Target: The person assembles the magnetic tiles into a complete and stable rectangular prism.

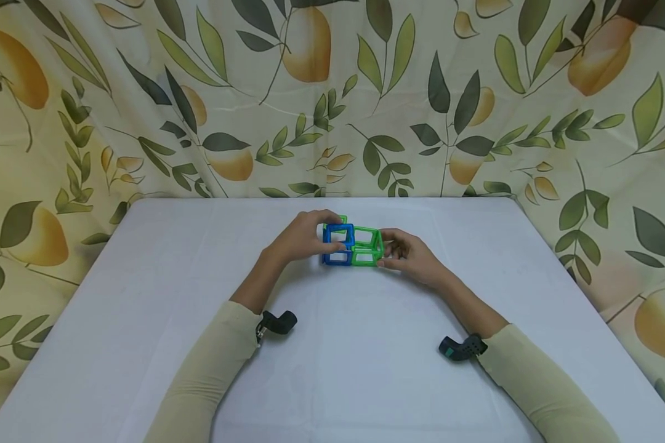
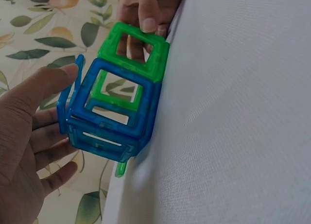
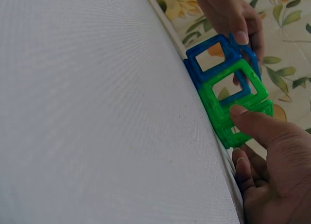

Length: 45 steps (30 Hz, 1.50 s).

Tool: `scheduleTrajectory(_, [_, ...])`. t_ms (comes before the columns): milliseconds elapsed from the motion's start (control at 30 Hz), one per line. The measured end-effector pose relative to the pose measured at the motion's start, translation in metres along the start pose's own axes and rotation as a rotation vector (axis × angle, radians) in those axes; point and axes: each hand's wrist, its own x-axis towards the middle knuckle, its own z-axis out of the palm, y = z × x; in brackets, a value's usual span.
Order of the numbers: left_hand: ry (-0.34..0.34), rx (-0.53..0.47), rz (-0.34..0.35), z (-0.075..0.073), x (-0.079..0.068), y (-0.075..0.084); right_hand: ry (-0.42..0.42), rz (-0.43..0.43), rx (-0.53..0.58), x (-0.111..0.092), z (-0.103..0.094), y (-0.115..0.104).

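A boxy structure of square magnetic tiles stands on the white-covered table, blue tiles [image 1: 338, 227] on the left half and green tiles [image 1: 367, 249] on the right. My left hand [image 1: 303, 237] pinches an upper blue tile [image 2: 61, 112] that leans away from the box at an angle, thumb on one face and fingers behind. At the opposite end, my right hand [image 1: 412, 253] holds the green end, its thumb on a green tile [image 3: 262, 90] and its other fingers partly hidden. Behind the blue part, a bit of another green tile [image 1: 343, 219] shows.
The white tablecloth [image 1: 332, 357] spreads around the structure, which is close to the table's far edge. Beyond that edge hangs a curtain [image 1: 332, 141] patterned with leaves and fruit. Each wrist wears a black camera strap [image 1: 279, 322].
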Motion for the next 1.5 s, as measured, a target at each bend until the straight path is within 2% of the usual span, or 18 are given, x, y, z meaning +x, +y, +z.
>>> scheduleTrajectory(600, [-0.035,-0.022,-0.025,0.0039,-0.0005,-0.0015,-0.006,0.014,0.024,-0.0015,0.0003,0.002])
scheduleTrajectory(1233, [-0.004,-0.055,0.017,0.0051,-0.0006,-0.0033,-0.005,0.003,0.004,-0.0009,-0.0012,0.0015])
scheduleTrajectory(1500, [-0.021,-0.051,0.019,0.0039,0.0,-0.0061,-0.01,0.003,0.016,-0.0003,-0.0004,0.0006])
